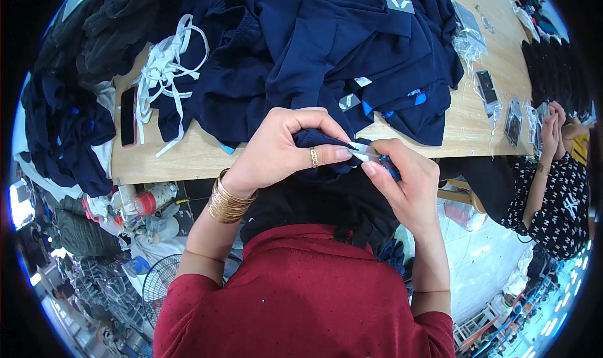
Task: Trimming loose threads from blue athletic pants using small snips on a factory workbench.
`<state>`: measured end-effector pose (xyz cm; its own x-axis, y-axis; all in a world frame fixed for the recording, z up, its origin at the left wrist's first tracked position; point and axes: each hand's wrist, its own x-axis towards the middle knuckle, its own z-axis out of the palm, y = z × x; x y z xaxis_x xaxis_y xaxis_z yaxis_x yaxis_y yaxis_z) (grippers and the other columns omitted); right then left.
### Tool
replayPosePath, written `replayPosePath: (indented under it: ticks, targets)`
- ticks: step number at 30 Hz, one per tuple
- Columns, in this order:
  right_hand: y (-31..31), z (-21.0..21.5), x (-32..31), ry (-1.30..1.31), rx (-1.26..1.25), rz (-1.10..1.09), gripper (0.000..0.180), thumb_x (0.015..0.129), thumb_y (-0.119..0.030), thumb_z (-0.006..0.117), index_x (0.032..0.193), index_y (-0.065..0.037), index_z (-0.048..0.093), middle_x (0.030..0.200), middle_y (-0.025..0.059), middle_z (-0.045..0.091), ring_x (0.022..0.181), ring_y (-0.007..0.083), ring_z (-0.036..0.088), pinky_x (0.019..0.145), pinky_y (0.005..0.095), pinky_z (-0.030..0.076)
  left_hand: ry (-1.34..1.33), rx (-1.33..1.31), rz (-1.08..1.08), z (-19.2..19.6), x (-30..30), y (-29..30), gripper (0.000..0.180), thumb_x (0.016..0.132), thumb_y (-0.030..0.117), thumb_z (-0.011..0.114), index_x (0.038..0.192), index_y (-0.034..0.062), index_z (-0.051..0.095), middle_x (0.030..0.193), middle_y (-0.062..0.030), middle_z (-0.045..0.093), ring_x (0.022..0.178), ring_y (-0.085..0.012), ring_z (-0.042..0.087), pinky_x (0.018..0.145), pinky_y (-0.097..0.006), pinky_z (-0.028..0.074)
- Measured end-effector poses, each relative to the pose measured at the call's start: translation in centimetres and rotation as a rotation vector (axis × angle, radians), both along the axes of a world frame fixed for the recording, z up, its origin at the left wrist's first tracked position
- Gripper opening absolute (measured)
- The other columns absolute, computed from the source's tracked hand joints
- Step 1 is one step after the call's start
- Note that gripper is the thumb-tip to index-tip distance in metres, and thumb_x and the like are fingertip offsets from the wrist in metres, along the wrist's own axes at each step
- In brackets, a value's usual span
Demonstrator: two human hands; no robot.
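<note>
My left hand (pixel 286 147) pinches a dark navy garment (pixel 312 139) at the table's front edge, thumb and forefinger closed on the cloth. A small white label or strip (pixel 360 148) sticks out beside my left fingertips. Close against it, my right hand (pixel 411 179) is closed around what looks like thread snips (pixel 389 166) with a blue handle. Their pale blade tip meets the white piece; my fingers hide most of the tool. Just beyond my hands lies a big heap of navy garments (pixel 326 50) with grey tags.
White tapes (pixel 169 69) lie tangled on the wooden table (pixel 169 160), next to a phone (pixel 128 116). Packaged tags with strings (pixel 487 88) are at the right. Dark clothes (pixel 66 129) are piled left. A co-worker (pixel 553 188) sits at the right. A wire fan guard (pixel 164 282) stands below left.
</note>
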<state>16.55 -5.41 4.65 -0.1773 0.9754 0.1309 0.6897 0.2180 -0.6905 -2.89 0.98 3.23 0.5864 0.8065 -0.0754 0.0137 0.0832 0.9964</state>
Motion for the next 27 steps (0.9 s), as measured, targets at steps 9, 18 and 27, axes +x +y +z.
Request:
replayPosePath:
  ticks: [9, 18, 27]
  targets:
    - [0.02, -0.04, -0.03, -0.039, 0.024, -0.004, 0.022, 0.077, -0.025, 0.067, 0.085, -0.005, 0.06, 0.067, 0.0062, 0.058, 0.056, 0.0203, 0.058, 0.05, 0.0271, 0.043, 0.002, 0.011, 0.016, -0.18, -0.02, -0.09, 0.011, 0.07, 0.003, 0.071, 0.078, -0.001, 0.065, 0.067, -0.0006, 0.054, 0.063, -0.0063, 0.044, 0.057, -0.021, 0.033]
    - [0.03, 0.14, 0.04, -0.048, 0.049, -0.012, 0.022, 0.076, -0.024, 0.069, 0.084, -0.006, 0.06, 0.067, 0.006, 0.058, 0.056, 0.0203, 0.058, 0.05, 0.0271, 0.043, 0.016, 0.058, 0.025, -0.24, -0.05, -0.06, 0.011, 0.07, 0.004, 0.072, 0.078, -0.0011, 0.065, 0.067, -0.001, 0.055, 0.062, -0.0064, 0.045, 0.057, -0.021, 0.033]
    - [0.24, 0.2, -0.15, -0.06, 0.094, 0.015, 0.021, 0.076, -0.023, 0.068, 0.084, -0.006, 0.06, 0.068, 0.0058, 0.059, 0.057, 0.0203, 0.058, 0.05, 0.0276, 0.043, -0.005, 0.07, -0.002, -0.45, -0.08, -0.11, 0.013, 0.07, 0.005, 0.072, 0.08, -0.0009, 0.065, 0.069, -0.0016, 0.057, 0.065, -0.007, 0.048, 0.059, -0.021, 0.035]
